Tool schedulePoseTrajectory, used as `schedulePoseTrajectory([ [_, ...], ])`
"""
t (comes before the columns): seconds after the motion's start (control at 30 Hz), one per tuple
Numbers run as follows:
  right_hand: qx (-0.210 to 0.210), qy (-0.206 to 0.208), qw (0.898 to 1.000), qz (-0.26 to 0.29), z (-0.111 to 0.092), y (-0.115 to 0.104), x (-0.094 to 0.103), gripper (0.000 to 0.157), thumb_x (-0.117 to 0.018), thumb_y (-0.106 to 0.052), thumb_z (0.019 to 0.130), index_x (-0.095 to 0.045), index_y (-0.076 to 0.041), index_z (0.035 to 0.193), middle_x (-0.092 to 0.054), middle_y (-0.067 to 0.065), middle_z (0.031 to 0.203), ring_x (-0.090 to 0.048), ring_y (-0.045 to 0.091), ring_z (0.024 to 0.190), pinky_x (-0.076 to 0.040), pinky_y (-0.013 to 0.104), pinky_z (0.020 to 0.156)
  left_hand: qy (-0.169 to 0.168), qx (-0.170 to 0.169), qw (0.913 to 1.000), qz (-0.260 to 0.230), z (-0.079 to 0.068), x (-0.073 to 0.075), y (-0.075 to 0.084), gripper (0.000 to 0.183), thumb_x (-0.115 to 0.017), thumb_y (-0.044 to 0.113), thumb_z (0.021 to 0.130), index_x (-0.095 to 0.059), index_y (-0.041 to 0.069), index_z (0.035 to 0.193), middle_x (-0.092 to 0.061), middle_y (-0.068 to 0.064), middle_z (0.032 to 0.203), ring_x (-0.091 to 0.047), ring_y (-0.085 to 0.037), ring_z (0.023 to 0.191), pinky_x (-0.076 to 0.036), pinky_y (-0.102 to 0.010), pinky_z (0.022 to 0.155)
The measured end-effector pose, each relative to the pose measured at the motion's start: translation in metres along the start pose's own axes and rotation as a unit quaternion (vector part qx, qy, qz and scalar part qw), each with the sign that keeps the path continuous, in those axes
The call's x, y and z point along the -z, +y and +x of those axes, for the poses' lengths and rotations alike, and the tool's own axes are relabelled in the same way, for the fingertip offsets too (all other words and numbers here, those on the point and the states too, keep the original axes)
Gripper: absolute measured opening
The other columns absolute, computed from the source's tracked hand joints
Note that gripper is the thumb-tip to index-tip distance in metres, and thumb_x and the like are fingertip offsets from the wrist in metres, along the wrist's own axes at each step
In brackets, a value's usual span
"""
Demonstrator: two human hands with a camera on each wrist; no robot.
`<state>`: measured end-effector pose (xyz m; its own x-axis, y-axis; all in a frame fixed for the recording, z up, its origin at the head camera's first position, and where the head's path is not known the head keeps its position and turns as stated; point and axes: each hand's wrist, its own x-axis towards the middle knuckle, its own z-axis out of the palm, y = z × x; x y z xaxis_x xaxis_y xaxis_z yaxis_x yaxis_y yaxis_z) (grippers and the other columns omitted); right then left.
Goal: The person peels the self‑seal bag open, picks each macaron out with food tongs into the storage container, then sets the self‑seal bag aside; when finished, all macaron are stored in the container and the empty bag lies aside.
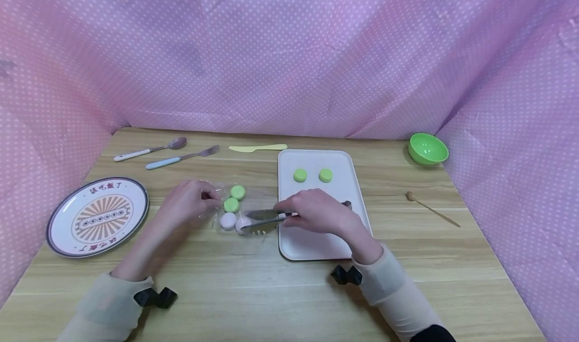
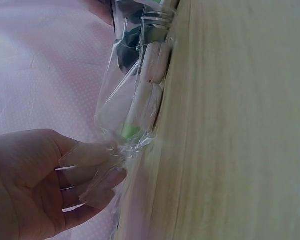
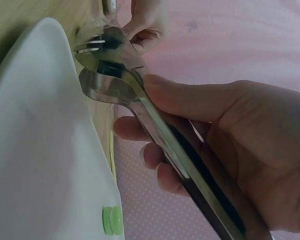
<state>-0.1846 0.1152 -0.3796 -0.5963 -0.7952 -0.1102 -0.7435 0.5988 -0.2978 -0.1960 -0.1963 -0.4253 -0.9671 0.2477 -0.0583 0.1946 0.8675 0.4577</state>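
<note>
The metal tongs (image 1: 261, 214) were in the right hand (image 1: 316, 212), grasped between its thumb and curled fingers. At that moment, I judged, the step was taking a macaron out, and the next move called for closing the tongs softly, with the left fingers holding the plastic steady. The long axis of the tongs ran across the table; their heads pointed leftward, to the fingers of the other hand, and the rear end stuck out behind the right palm. Just at the heads was a pale macaron (image 1: 240, 226) in the clear package (image 1: 258, 197); whether they had nipped it, I could not tell. The left hand (image 1: 190, 201) pinched the package's edge, two green macarons (image 1: 231, 204) near its fingertips. Beneath the right fingers lay the white tray (image 1: 298, 246), with two other green macarons (image 1: 300, 175) beyond them.
</note>
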Motion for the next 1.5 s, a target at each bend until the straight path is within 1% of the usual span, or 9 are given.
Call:
schedulePoseTrajectory([
  [0.2, 0.003, 0.001, 1.000, -0.012, 0.001, -0.005, -0.002, 0.016, -0.066, -0.029, 0.087, -0.064, -0.027, 0.102, -0.060, -0.018, 0.080, -0.046, 0.003, 0.063, -0.039, 0.022, 0.056, 0.012, -0.008, 0.9999, 0.007, -0.001, -0.001, 0.001, 0.006, -0.076, 0.026, 0.076, -0.073, 0.023, 0.080, -0.071, 0.003, 0.082, -0.061, -0.014, 0.075, -0.047, -0.034, 0.069],
  [0.4, -0.001, 0.011, 1.000, -0.024, 0.001, -0.007, -0.002, 0.015, -0.067, -0.030, 0.086, -0.064, -0.027, 0.100, -0.059, -0.018, 0.079, -0.045, 0.003, 0.061, -0.036, 0.022, 0.052, 0.018, -0.004, 0.9998, 0.009, -0.001, -0.001, 0.001, 0.005, -0.075, 0.026, 0.077, -0.074, 0.024, 0.081, -0.072, 0.002, 0.086, -0.063, -0.017, 0.080, -0.047, -0.037, 0.072],
  [0.47, -0.003, 0.015, 1.000, -0.026, 0.001, -0.006, -0.003, 0.012, -0.067, -0.030, 0.086, -0.063, -0.027, 0.097, -0.058, -0.018, 0.077, -0.043, 0.002, 0.060, -0.034, 0.022, 0.051, 0.014, 0.001, 0.9999, 0.007, -0.002, 0.000, 0.001, 0.004, -0.075, 0.025, 0.078, -0.074, 0.025, 0.082, -0.072, 0.002, 0.087, -0.062, -0.017, 0.081, -0.047, -0.037, 0.072],
  [0.53, -0.007, 0.022, 0.999, -0.029, 0.001, -0.005, -0.003, 0.012, -0.067, -0.031, 0.086, -0.063, -0.028, 0.098, -0.058, -0.018, 0.078, -0.043, 0.002, 0.060, -0.034, 0.021, 0.051, 0.009, 0.008, 0.9999, 0.003, -0.002, 0.000, 0.001, 0.004, -0.074, 0.025, 0.078, -0.073, 0.026, 0.082, -0.071, 0.002, 0.088, -0.062, -0.017, 0.082, -0.046, -0.037, 0.072],
  [0.67, -0.029, 0.043, 0.998, -0.039, 0.001, 0.000, -0.003, 0.013, -0.067, -0.030, 0.086, -0.065, -0.028, 0.100, -0.060, -0.018, 0.077, -0.043, 0.004, 0.059, -0.035, 0.022, 0.051, 0.002, 0.018, 0.9998, -0.003, -0.003, 0.001, 0.000, 0.004, -0.073, 0.024, 0.079, -0.073, 0.027, 0.082, -0.071, 0.003, 0.091, -0.062, -0.018, 0.085, -0.045, -0.038, 0.074],
  [0.83, -0.049, 0.053, 0.996, -0.045, 0.001, 0.005, -0.003, 0.010, -0.068, -0.031, 0.086, -0.064, -0.027, 0.094, -0.058, -0.017, 0.073, -0.044, 0.006, 0.058, -0.036, 0.024, 0.050, 0.002, 0.018, 0.9998, -0.003, -0.002, 0.001, -0.001, 0.005, -0.074, 0.024, 0.078, -0.073, 0.024, 0.082, -0.071, 0.002, 0.087, -0.061, -0.018, 0.081, -0.046, -0.036, 0.071],
  [1.03, -0.050, 0.051, 0.996, -0.048, 0.002, 0.004, -0.003, 0.010, -0.067, -0.031, 0.086, -0.064, -0.026, 0.094, -0.058, -0.016, 0.073, -0.044, 0.006, 0.058, -0.035, 0.024, 0.050, -0.009, 0.026, 0.9996, -0.002, -0.002, 0.002, 0.000, 0.005, -0.074, 0.023, 0.077, -0.072, 0.023, 0.081, -0.069, 0.003, 0.082, -0.058, -0.016, 0.076, -0.043, -0.031, 0.067],
  [1.37, -0.053, 0.054, 0.995, -0.058, 0.002, 0.001, -0.004, 0.012, -0.067, -0.031, 0.086, -0.064, -0.027, 0.097, -0.060, -0.016, 0.076, -0.046, 0.006, 0.059, -0.036, 0.024, 0.051, -0.014, 0.026, 0.9995, 0.002, -0.001, 0.003, -0.001, 0.004, -0.073, 0.023, 0.078, -0.071, 0.024, 0.081, -0.069, 0.002, 0.083, -0.059, -0.016, 0.076, -0.045, -0.033, 0.068],
  [1.5, -0.056, 0.063, 0.995, -0.054, -0.003, 0.004, 0.002, 0.009, -0.067, -0.032, 0.086, -0.061, -0.028, 0.091, -0.057, -0.016, 0.073, -0.045, 0.005, 0.060, -0.036, 0.024, 0.051, -0.011, 0.022, 0.9997, 0.006, -0.002, 0.003, -0.002, 0.003, -0.073, 0.022, 0.077, -0.071, 0.023, 0.080, -0.069, 0.002, 0.082, -0.059, -0.017, 0.077, -0.046, -0.036, 0.070],
])
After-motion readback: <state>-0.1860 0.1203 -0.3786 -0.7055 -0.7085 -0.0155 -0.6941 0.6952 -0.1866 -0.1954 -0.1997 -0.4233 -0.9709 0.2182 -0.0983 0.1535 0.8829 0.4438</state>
